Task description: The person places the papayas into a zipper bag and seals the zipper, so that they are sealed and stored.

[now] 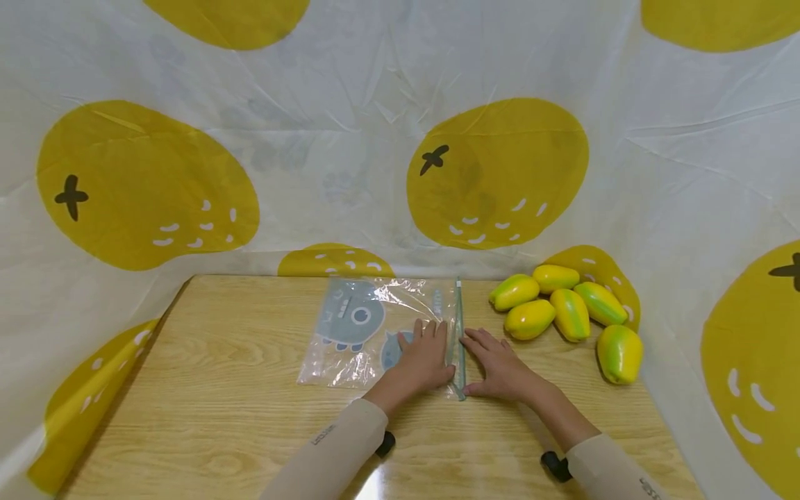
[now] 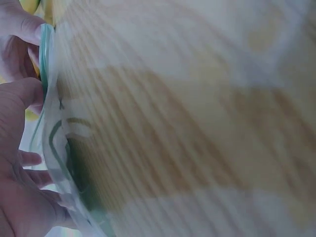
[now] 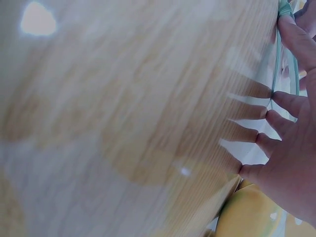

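Observation:
A clear plastic zip bag (image 1: pixel 353 368) with blue-grey cartoon creatures lies flat on the wooden table, its green zip strip (image 1: pixel 461 326) along the right side. My left hand (image 1: pixel 425 357) rests on the bag just left of the strip, fingers extended away from me. On the strip's other side is my right hand (image 1: pixel 503 371), fingers spread and fingertips at its edge. The right wrist view has the thumb (image 3: pixel 298 42) of that hand against the strip's near end, other fingertips down on the table. The left thumb (image 2: pixel 24 94) lies close by the strip in the left wrist view.
Several yellow-green, glossy, papaya-like fruits (image 1: pixel 530 319) are grouped at the table's back right, beyond my right hand. One fruit (image 1: pixel 620 354) sits apart, nearer the right edge. A white cloth (image 1: pixel 337 173) printed with yellow fruit hangs behind and around the wooden table (image 1: pixel 219 389).

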The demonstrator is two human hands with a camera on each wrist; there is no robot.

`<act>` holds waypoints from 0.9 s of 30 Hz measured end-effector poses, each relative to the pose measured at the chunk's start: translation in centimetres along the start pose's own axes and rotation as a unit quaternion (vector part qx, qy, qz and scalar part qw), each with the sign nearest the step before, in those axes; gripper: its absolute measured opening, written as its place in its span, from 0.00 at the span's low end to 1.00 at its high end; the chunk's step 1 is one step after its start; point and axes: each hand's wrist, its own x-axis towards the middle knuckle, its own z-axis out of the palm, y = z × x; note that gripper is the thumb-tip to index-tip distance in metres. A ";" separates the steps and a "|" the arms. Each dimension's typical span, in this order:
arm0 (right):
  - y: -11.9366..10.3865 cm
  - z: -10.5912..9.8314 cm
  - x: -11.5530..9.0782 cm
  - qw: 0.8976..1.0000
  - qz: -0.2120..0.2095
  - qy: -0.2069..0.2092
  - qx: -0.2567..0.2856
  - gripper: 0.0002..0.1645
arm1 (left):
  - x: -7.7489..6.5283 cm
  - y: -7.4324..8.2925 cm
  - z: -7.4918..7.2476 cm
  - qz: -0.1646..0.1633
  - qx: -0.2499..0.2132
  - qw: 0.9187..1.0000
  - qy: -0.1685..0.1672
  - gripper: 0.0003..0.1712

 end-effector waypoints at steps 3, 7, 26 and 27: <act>0.0 0.1 0.0 1.000 0.000 -0.001 -0.003 0.61 | -0.1 -0.3 0.1 0.012 -0.004 1.000 0.001 0.57; -0.1 0.1 0.1 1.000 0.003 -0.001 -0.006 0.61 | -0.3 -0.6 0.0 0.028 -0.007 1.000 -0.006 0.59; -0.5 0.2 0.1 1.000 0.015 0.002 -0.012 0.62 | -0.8 -0.7 -0.6 0.023 0.027 0.999 -0.035 0.48; -0.5 0.2 0.1 1.000 0.014 0.003 -0.013 0.62 | -0.8 -0.7 -0.6 0.021 0.029 0.999 -0.036 0.48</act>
